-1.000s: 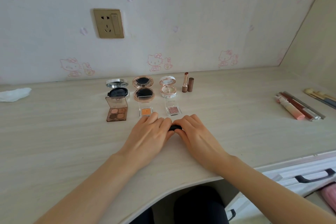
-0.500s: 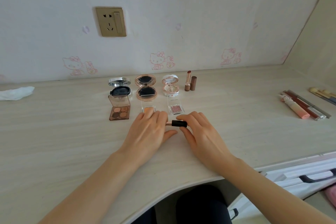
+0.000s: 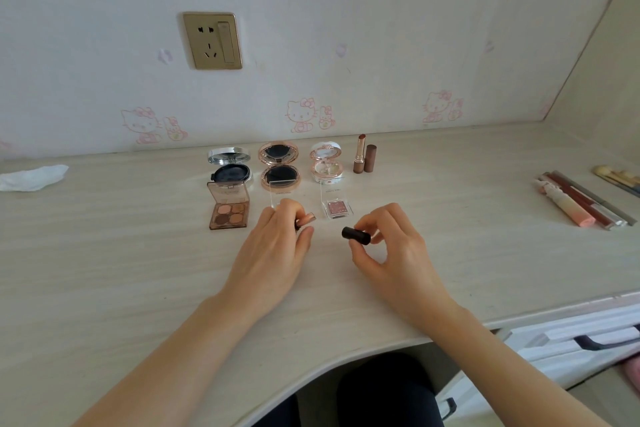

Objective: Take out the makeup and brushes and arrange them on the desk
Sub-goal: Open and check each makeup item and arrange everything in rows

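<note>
The left hand (image 3: 277, 246) holds a slim rose-gold metallic lipstick tube (image 3: 306, 218) pinched between thumb and fingers, its end pointing right, while the right hand (image 3: 391, 253) grips a short black cylindrical cap (image 3: 356, 236) by its sides, open mouth facing left. The two parts are apart, with a clear gap between them; the judgement is that the lipstick is being uncapped for display, matching the open brown lipstick with its cap standing beside it (image 3: 364, 159) at the rear. On the pale wood-grain laminate desk (image 3: 121, 270), three round open compacts stand in a back row: a chrome-rimmed black cushion compact (image 3: 229, 166), a rose-gold mirrored compact (image 3: 279, 166) and a white ornate compact (image 3: 326, 163). In front lie a brown four-pan eyeshadow palette (image 3: 229, 208) and a clear-cased pink glitter eyeshadow (image 3: 336, 207), lids raised, apparently so contents show. A group of slender pink and dark-red tubes (image 3: 578, 204) lies well apart to the right, with pale-tipped brushes (image 3: 616, 178) at the edge.
</note>
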